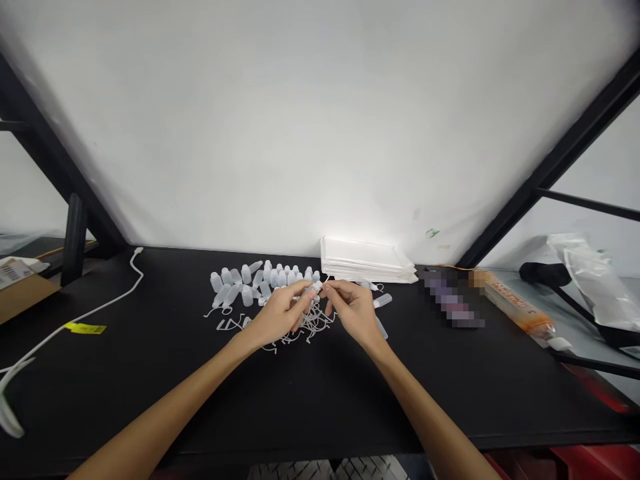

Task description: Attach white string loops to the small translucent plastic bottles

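My left hand (284,309) is closed around a small translucent plastic bottle, its white neck (317,286) showing at the fingertips. Close against it, my right hand (354,308) pinches a thin white bent piece (327,279) by the bottle's neck. Whether the two parts touch is too small to tell. Behind my hands stand and lie many similar small bottles (247,295), grouped mostly to the left. Beneath my hands spreads a tangled heap of thin white bent pieces (314,324). A few more bottles (383,301) lie beyond my right hand.
On the black table (200,400), a stack of white padded envelopes (367,259) sits against the wall. A white cable (90,312) with a yellow tag (86,328) runs along the left, near a cardboard box (27,293). An orange-and-clear package (515,303) lies at the right.
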A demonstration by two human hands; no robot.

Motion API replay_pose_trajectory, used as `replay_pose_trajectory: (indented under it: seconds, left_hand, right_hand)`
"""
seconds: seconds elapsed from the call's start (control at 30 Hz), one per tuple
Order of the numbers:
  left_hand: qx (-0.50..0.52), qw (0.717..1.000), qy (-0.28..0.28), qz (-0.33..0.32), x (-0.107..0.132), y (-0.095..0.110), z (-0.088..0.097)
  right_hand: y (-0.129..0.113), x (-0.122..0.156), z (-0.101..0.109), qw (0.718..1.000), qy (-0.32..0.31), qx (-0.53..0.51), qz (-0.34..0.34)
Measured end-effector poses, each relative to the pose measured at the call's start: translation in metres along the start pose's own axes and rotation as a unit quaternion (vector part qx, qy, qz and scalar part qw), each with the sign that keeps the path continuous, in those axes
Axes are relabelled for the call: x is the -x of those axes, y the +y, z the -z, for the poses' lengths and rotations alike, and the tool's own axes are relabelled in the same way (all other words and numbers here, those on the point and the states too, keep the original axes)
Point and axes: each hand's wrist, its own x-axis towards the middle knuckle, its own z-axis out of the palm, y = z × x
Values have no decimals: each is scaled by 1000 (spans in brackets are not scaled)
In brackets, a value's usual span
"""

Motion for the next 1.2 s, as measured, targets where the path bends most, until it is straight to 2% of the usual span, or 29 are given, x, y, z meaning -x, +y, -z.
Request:
replay_pose_trajectory:
  seconds: [0.1,0.27,0.37,0.63,0.83,1.03,1.2]
  left_hand:
    - [-57,998,16,0,1,1,-1]
    - [-184,980,59,-42,1,-2,-3]
    - [-198,977,56,-53,2,-4,-4]
    - [-63,998,3,5,0,4,-9]
    - [0,1000,-12,4,-5,7,-6]
    - [143,985,-99,19,-7,1,2]
    - [148,984,-94,18,-7,-1,4]
  right_hand:
    - [0,0,1,999,3,-28,-21]
    - [1,-1,0,997,4,-59,-53]
    - [0,-1,-1,993,23,-81,-77]
    - [9,-7,-1,992,96,-56,-59]
    - [9,-9,-4,985,162,-4,-54]
    - [5,-8,-5,986,159,-3,-47]
    - [6,-8,-5,984,171,19,-38]
